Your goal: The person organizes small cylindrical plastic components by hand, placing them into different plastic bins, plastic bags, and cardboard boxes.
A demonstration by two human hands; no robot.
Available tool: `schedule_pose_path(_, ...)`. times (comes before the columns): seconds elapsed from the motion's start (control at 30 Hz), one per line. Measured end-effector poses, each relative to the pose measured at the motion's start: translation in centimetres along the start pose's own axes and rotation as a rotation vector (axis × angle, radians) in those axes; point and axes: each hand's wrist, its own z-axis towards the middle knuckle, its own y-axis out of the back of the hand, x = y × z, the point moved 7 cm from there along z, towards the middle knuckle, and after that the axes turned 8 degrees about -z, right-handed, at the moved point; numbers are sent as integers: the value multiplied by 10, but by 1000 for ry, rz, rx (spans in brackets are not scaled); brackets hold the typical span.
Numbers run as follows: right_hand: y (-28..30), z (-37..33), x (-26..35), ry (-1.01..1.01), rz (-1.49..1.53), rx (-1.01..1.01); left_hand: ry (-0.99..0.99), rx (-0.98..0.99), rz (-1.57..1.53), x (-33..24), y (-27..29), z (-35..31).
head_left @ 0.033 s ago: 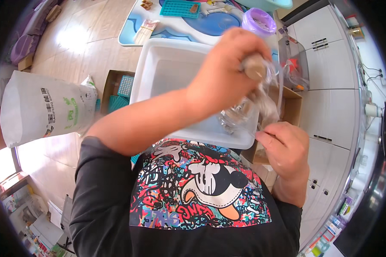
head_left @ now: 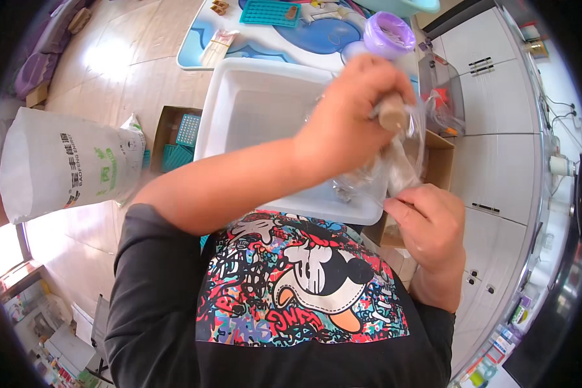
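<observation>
My left hand (head_left: pixel 355 113) reaches across the tub and is closed around a tan, round-ended piece (head_left: pixel 393 115), slightly blurred. Its kind cannot be made out. Clear plastic bag film (head_left: pixel 402 165) hangs from that grip down to my right hand (head_left: pixel 430 223), whose thumb and fingers pinch its lower part. Below both hands stands a whitish plastic tub (head_left: pixel 223 110). Inside its right side, partly behind my left wrist, lies crinkled clear plastic (head_left: pixel 346 187); what it contains is unclear.
Beyond the tub is a patterned table (head_left: pixel 197 48) with a teal tray (head_left: pixel 268 13) and a purple bowl (head_left: pixel 389 33). Cardboard boxes flank the tub, the left box (head_left: pixel 165 126) holding teal trays. A large white sack (head_left: pixel 64 165) stands left; white cabinets (head_left: pixel 488 168) line the right.
My left hand has shifted slightly right and down with the tan piece, nearer my right hand. My right hand stays nearly in place.
</observation>
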Motion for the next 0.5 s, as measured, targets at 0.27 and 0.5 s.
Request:
schedule_pose_path(0.27,2,-5,-5,-35,-9,-20,19,542,111,22,-24,-29)
schedule_pose_path(0.5,6,-5,-14,-53,-20,2,405,668,182,30,4,-36)
